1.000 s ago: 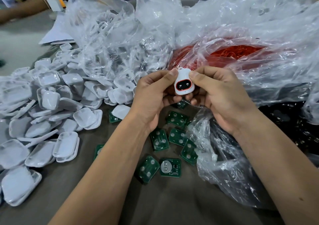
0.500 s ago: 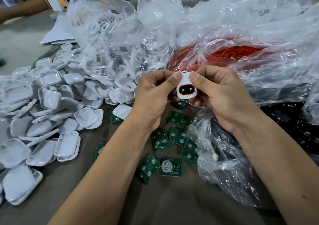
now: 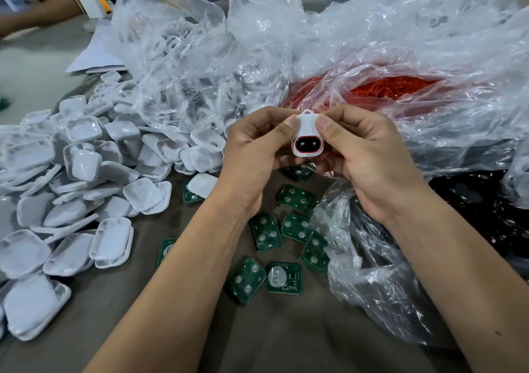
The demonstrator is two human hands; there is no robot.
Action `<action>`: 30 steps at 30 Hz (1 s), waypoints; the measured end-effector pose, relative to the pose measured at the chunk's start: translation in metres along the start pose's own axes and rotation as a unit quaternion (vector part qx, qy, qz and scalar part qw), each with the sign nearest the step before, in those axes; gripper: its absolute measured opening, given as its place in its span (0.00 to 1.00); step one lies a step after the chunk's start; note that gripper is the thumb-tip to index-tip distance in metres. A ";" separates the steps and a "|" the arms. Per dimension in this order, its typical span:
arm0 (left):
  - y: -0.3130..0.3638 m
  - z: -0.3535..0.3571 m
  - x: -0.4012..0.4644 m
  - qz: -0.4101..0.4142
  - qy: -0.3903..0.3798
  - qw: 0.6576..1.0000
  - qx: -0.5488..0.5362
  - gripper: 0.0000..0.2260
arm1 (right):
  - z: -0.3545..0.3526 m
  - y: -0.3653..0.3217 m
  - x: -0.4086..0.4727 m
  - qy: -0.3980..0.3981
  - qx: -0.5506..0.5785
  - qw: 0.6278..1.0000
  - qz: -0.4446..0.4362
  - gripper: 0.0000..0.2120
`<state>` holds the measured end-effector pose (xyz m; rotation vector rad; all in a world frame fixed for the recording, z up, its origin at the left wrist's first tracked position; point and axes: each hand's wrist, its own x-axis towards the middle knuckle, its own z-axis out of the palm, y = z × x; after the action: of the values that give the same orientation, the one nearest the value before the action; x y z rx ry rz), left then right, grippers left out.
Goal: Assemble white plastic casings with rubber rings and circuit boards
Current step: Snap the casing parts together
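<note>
Reaching in from 6 o'clock, 2 bare forearms cross the table (image 3: 286, 344) above scattered green circuit boards (image 3: 283, 277). Left hand (image 3: 252, 155) and right hand (image 3: 363, 155) each pinch the white casing (image 3: 307, 136) between them, thumbs on its top, fingers curled beneath. Its long axis runs 12 to 6, loop at 12, red-ringed opening at 6. At 9 o'clock lie loose white shells (image 3: 74, 189); at 1 o'clock, bagged red rings (image 3: 386, 89).

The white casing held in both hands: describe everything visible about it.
The white casing is a small, smooth, glossy plastic shell with rounded corners and a little loop at its top. Its face has a dark oval window edged by a red ring; two small pale marks show inside. It is held upright above the table, facing the camera. The left hand and right hand pinch it, thumbs pressing the upper front, other fingers curled behind.
</note>
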<state>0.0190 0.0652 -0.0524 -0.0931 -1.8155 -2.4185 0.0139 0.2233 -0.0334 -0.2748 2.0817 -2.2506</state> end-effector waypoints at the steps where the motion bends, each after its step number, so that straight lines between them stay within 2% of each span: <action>1: 0.000 0.000 0.000 0.002 0.001 1.000 0.002 0.06 | 0.000 0.000 0.000 0.002 -0.002 1.000 0.001 0.06; 8: -0.001 -0.002 0.000 0.014 -0.005 1.000 -0.009 0.03 | -0.001 0.004 0.001 0.012 -0.029 0.999 -0.027 0.08; 18: 0.000 -0.005 0.000 0.032 -0.015 0.999 -0.026 0.04 | -0.005 0.003 0.002 -0.016 -0.045 0.997 -0.065 0.07; 24: 0.000 -0.002 0.001 0.050 0.004 0.999 -0.006 0.03 | -0.002 0.003 0.000 0.012 -0.062 0.994 -0.085 0.07; 30: -0.002 0.000 0.000 0.021 0.002 1.000 -0.007 0.04 | 0.000 0.001 0.000 0.023 -0.043 0.998 -0.051 0.03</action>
<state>0.0186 0.0658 -0.0544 -0.1264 -1.7759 -2.4012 0.0141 0.2235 -0.0347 -0.3435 2.2406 -2.2467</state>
